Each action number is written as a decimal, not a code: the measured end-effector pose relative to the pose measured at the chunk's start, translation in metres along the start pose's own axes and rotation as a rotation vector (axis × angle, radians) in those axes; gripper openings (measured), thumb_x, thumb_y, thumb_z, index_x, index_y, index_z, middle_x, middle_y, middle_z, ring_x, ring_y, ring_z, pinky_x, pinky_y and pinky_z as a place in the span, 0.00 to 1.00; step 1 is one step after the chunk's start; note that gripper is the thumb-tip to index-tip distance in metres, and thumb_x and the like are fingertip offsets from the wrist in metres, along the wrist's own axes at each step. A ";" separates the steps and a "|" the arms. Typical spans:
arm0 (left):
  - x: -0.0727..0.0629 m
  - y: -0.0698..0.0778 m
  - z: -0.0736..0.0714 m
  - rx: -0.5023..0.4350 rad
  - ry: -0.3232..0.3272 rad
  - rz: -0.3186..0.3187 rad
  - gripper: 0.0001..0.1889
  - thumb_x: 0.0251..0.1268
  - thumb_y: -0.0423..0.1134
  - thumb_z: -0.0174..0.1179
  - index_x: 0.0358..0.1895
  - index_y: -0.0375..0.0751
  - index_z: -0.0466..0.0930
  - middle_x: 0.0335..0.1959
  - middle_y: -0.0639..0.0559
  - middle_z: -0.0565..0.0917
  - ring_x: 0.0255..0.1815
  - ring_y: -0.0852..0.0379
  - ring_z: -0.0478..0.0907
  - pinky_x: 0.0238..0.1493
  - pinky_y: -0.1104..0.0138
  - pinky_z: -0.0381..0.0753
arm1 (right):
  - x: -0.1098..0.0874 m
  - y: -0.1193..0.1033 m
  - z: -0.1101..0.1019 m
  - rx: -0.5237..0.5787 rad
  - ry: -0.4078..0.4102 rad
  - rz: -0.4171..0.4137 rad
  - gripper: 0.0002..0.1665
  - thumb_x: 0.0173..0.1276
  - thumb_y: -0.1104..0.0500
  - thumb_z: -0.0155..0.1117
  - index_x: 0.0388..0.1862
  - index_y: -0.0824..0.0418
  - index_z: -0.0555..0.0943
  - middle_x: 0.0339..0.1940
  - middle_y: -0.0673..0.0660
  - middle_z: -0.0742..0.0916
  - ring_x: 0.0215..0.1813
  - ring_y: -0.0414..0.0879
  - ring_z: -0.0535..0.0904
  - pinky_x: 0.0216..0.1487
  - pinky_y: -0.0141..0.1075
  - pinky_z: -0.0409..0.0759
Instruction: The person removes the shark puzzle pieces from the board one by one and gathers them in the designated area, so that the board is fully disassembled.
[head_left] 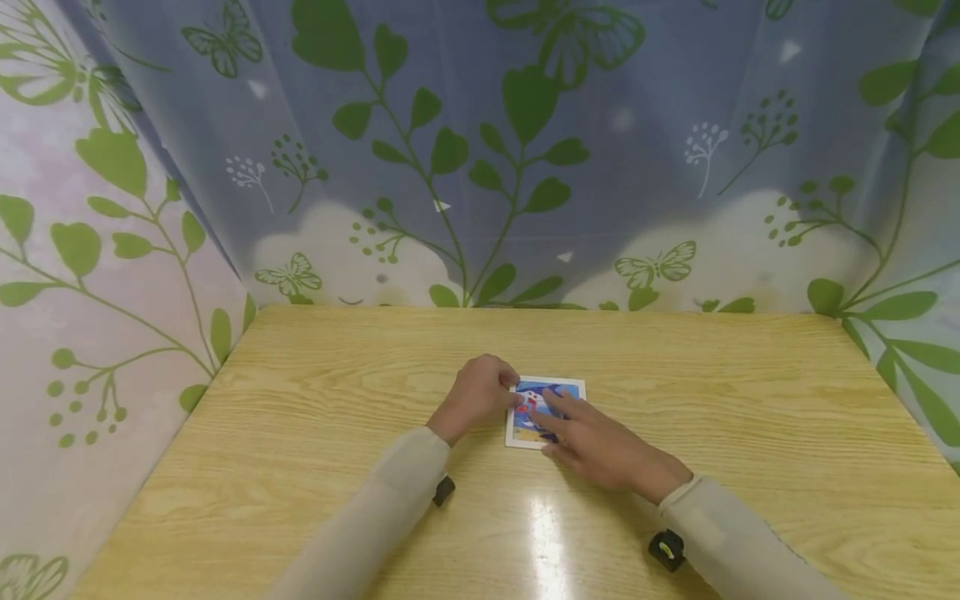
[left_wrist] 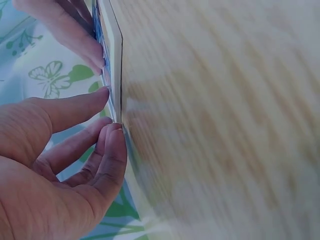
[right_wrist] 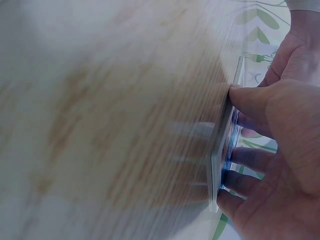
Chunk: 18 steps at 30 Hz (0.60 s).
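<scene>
Fingers (head_left: 553, 423) of the right hand (head_left: 606, 448) spread over the picture (head_left: 527, 423); the left hand (head_left: 476, 396) curls at its far-left corner, pinch unclear. Uneven pressing could skid it.

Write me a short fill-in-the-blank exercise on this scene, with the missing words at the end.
1. With the left hand and right hand at it, the picture is on the ____.
2. Its plain border is ____.
3. Of the two hands, the ____ one covers more of it.
4. The cloth behind is patterned with green leaves and winged ____.

Missing words: table; white; right; butterflies.
</scene>
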<state>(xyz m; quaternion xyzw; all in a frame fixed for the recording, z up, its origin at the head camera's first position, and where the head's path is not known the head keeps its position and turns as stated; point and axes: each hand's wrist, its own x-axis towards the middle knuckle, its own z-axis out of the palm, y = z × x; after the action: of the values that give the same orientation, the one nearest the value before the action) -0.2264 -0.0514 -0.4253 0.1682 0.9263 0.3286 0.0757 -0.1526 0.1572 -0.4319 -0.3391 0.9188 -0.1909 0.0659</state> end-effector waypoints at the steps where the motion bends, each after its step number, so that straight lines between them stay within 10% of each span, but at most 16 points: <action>1: 0.000 0.000 0.001 -0.004 0.007 -0.007 0.13 0.57 0.35 0.75 0.45 0.34 0.89 0.40 0.47 0.88 0.42 0.53 0.83 0.46 0.61 0.83 | 0.000 0.000 0.000 0.001 -0.001 0.001 0.30 0.79 0.56 0.58 0.74 0.67 0.68 0.76 0.75 0.63 0.76 0.72 0.57 0.72 0.62 0.61; 13: 0.001 0.007 0.005 -0.013 -0.001 -0.036 0.11 0.53 0.34 0.77 0.32 0.30 0.86 0.22 0.53 0.73 0.24 0.60 0.65 0.26 0.71 0.63 | 0.000 0.002 0.001 -0.002 0.008 -0.007 0.31 0.79 0.56 0.58 0.74 0.67 0.68 0.77 0.75 0.63 0.77 0.71 0.56 0.72 0.62 0.61; 18: 0.002 0.011 0.009 -0.023 -0.003 -0.074 0.12 0.53 0.34 0.77 0.38 0.32 0.87 0.27 0.52 0.81 0.30 0.58 0.76 0.33 0.69 0.77 | 0.001 0.002 0.001 0.000 0.005 -0.010 0.31 0.79 0.55 0.58 0.74 0.67 0.68 0.77 0.74 0.62 0.77 0.72 0.56 0.72 0.62 0.60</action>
<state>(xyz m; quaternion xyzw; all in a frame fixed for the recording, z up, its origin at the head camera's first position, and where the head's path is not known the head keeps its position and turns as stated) -0.2232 -0.0372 -0.4251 0.1336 0.9278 0.3361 0.0912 -0.1538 0.1575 -0.4335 -0.3431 0.9173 -0.1919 0.0628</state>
